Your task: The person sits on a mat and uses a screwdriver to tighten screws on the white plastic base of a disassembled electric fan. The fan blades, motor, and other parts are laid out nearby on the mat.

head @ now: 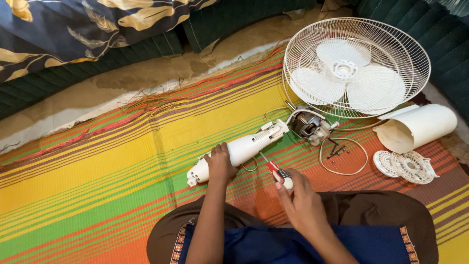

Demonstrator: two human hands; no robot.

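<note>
On the striped mat (97, 161), left hand (220, 164) clamps the white fan neck (246, 146). Right hand (300, 203) grips a screwdriver (276, 171), tip at the neck. Step: unscrewing, apparently. Next move requires steady tip alignment.

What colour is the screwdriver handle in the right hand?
Red and white with a black grip, on the screwdriver in the right hand; head view.

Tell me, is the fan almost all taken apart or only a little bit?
About partway. Already off: the white motor cover and round white plastic pieces lie on the striped mat, and the motor is bare. In hand: the left hand grips the white fan neck, the right hand holds a red-handled screwdriver. Left: the cage still encloses the blades.
</note>
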